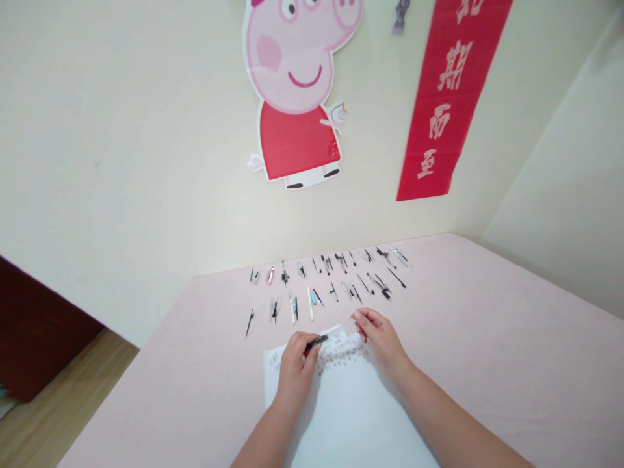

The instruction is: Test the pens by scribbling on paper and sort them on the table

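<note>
Over the top of a white sheet of paper [355, 416], my left hand [297, 364] is closed around the dark end of a pen [319, 340]. My right hand [383, 339] pinches the pen's clear, tube-like part at its far right end. Between the two hands the pen slants up to the right; whether its dark and clear parts are joined I cannot tell. Rows of small handwritten marks [341, 354] show on the paper beneath it.
Beyond the paper, two rows of pens and pen parts lie on the pink tabletop [487, 351], among them a white pen [310, 304] and a black refill [249, 323]. A wall with a cartoon pig cutout [299, 143] and a red banner [441, 123] stands behind the table.
</note>
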`<state>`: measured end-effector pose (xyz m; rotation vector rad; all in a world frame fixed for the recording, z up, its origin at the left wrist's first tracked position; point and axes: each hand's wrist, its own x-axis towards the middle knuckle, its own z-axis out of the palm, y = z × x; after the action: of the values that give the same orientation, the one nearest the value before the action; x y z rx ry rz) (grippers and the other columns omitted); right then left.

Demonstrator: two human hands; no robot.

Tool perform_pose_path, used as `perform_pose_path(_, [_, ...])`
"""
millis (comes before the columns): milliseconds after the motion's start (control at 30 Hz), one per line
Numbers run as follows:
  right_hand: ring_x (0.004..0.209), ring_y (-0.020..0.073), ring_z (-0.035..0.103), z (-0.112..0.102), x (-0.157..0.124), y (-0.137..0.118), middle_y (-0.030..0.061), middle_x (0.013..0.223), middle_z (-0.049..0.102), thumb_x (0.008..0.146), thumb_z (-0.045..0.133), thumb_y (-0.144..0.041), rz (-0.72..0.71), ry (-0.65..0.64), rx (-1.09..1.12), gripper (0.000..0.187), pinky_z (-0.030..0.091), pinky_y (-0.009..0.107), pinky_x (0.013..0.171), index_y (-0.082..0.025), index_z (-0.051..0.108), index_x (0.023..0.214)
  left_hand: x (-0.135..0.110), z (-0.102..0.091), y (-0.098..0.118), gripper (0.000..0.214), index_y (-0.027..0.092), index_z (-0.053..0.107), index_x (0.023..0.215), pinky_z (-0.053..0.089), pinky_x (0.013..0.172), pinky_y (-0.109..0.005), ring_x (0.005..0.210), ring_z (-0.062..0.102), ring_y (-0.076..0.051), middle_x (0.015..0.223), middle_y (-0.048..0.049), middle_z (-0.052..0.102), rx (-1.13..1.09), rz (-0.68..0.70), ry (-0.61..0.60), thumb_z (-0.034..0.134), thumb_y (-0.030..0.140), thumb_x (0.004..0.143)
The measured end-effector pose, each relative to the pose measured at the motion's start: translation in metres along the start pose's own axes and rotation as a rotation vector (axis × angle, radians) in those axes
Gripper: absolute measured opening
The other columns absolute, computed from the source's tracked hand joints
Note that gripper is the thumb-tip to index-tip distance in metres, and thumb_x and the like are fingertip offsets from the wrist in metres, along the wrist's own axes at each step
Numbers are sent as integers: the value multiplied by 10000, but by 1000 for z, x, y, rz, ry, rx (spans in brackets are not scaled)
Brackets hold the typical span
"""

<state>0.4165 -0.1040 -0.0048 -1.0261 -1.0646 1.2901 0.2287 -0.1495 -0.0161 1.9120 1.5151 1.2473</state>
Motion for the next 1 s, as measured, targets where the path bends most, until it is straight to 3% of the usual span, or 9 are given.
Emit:
perform_pose_path(567, [458, 86, 388, 0, 2, 4, -33, 507, 494, 614, 714, -488, 81, 36, 32, 367, 280, 228, 463, -138, 669, 718, -2, -1, 3, 198, 184, 663, 941, 458, 692, -297, 759, 567, -175, 793, -47, 588, 80, 33, -14, 497, 240, 848])
perform_pose_path(1000, [450, 79, 377, 1, 1, 2, -45, 504, 460, 658, 663, -505, 90, -17, 7, 355, 274, 215, 451, -157, 602, 690, -1, 0, 6, 176, 184, 646, 896, 457, 690, -306, 765, 566, -185, 804, -54, 597, 40, 24, 29, 493, 245, 835])
